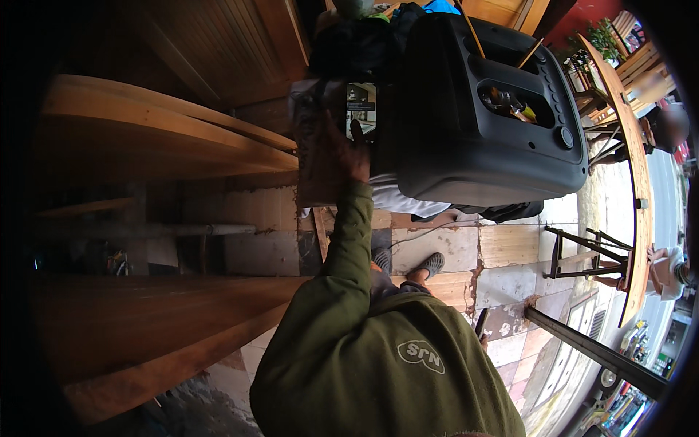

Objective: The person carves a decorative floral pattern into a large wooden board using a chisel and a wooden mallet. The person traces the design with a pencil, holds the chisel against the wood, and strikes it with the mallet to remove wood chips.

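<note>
My left hand (351,156), at the end of a green sleeve, reaches up to a phone (362,103) with a lit screen; a finger lies over the screen and the fingers are apart. The phone rests on a dark, crumpled surface (309,109) beside a big black speaker case (480,164), whose recesses hold thin sticks and small items. Low at my right side, mostly behind my body, my right hand (483,338) grips a dark elongated object (481,321) that I cannot make out.
Wooden panels (167,131) fill the left. At right stand a long board (638,240), black trestles (586,251) and two other people (666,127) (666,273). A metal beam (597,349) crosses the lower right. My feet are on worn, patchy tiles (437,240).
</note>
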`<state>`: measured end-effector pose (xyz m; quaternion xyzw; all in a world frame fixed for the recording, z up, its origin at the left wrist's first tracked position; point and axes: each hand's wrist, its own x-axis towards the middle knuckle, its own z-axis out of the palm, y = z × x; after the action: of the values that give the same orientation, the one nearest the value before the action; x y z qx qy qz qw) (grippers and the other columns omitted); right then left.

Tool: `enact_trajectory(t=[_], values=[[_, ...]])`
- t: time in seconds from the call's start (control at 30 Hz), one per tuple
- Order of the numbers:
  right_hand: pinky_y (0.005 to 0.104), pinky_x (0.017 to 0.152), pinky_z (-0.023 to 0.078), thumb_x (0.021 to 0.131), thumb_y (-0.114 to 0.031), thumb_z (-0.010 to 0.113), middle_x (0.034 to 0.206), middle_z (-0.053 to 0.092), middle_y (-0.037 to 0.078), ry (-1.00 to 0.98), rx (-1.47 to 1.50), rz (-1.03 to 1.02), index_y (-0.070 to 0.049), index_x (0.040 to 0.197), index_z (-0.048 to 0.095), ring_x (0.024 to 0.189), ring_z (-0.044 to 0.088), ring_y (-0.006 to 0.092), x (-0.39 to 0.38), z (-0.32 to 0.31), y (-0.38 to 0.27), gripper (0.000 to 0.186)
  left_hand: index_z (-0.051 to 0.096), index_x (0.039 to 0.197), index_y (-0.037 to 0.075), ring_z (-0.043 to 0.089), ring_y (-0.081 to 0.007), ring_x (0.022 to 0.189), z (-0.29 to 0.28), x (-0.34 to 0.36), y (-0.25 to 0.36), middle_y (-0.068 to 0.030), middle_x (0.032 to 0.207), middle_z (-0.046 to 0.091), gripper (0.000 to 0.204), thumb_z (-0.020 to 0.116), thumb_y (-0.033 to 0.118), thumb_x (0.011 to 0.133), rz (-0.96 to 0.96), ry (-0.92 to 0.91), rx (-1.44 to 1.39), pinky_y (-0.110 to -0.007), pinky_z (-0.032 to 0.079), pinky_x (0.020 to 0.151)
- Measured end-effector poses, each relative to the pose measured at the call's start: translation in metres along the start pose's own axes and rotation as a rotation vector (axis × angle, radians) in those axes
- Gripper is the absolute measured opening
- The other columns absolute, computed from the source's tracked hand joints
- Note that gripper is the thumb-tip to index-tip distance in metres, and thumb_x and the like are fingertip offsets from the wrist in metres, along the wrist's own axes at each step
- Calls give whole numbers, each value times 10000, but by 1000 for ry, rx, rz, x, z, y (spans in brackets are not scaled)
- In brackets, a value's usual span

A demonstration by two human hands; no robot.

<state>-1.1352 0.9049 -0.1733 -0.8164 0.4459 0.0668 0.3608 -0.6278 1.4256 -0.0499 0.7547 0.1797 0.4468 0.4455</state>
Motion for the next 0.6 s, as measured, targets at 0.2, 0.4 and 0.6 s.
enact_trajectory(t=[0.2,0.4,0.6], values=[[327,645,469,905,-272,883,792,633,25,-30,33,-15,-27,995,599,704,531,144,-10,8,-18,386,415,1628,43,580,-310,1332,-10,0,-11,-193,1510,565,580,600,255,1121,-39,12,10,-434,447,1131],[294,608,448,880,-196,917,785,624,-1,-6,302,41,-50,968,583,683,519,117,3,27,35,375,395,1642,52,505,-352,1457,-2,-1,-2,-202,1590,512,608,531,367,1140,-58,-36,-107,-451,390,1217],[287,605,450,863,-199,936,786,621,-10,4,203,35,-59,961,587,684,510,109,7,30,51,389,503,1567,31,526,-307,1445,-14,-3,0,-181,1560,546,496,605,200,1112,-51,-58,-343,-423,401,1206]])
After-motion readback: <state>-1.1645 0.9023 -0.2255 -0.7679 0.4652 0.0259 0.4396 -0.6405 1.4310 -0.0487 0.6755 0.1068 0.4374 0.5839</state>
